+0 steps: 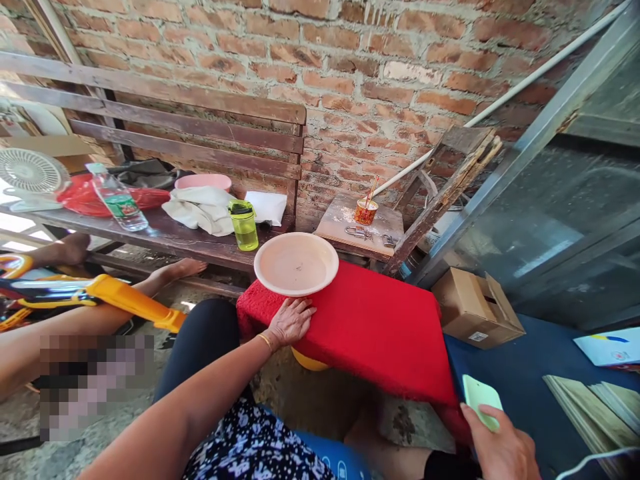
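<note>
My left hand [293,321] lies on the red cloth [385,320], fingers stretched toward the wide, pale basin [297,263] just beyond them. Whether the fingertips touch the basin's side I cannot tell. The basin stands upright at the left end of the cloth-covered table, with only a few small dark marks visible inside. At the lower right, my right hand [505,447] grips a flat pale green plastic piece [483,398] with rounded corners and a small hole near its top. This hand is past the cloth's right edge, beside the dark blue surface [465,357].
A wooden bench [200,243] holds a green drink bottle [244,227], a water bottle [120,200], cloth and a fan [33,173]. Behind the table, a small stand [330,227] carries a patterned cup [366,212]. A cardboard box [473,310] sits right. Another person's leg [65,333] extends from the left.
</note>
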Motion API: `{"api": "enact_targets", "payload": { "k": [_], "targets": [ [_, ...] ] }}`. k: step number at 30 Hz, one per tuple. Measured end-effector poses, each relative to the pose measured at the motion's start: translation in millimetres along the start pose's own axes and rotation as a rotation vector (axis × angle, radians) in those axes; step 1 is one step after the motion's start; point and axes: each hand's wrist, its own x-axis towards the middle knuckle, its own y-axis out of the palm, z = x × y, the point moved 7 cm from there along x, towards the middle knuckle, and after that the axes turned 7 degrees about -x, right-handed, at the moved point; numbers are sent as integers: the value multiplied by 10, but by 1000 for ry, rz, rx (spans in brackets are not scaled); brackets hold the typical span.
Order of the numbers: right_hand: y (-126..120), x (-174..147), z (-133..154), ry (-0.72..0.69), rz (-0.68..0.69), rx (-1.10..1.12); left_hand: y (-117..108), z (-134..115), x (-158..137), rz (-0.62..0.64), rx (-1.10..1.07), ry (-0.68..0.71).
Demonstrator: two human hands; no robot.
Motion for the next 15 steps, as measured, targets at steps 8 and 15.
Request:
{"api": "enact_targets", "payload": {
  "k": [8, 15],
  "targets": [
    [415, -756, 1698, -618, 93, 261, 33, 25, -5, -5, 17, 9],
    [571, -892, 1936, -707, 160, 108, 17, 14, 9, -7, 8, 7]
  ]
}}
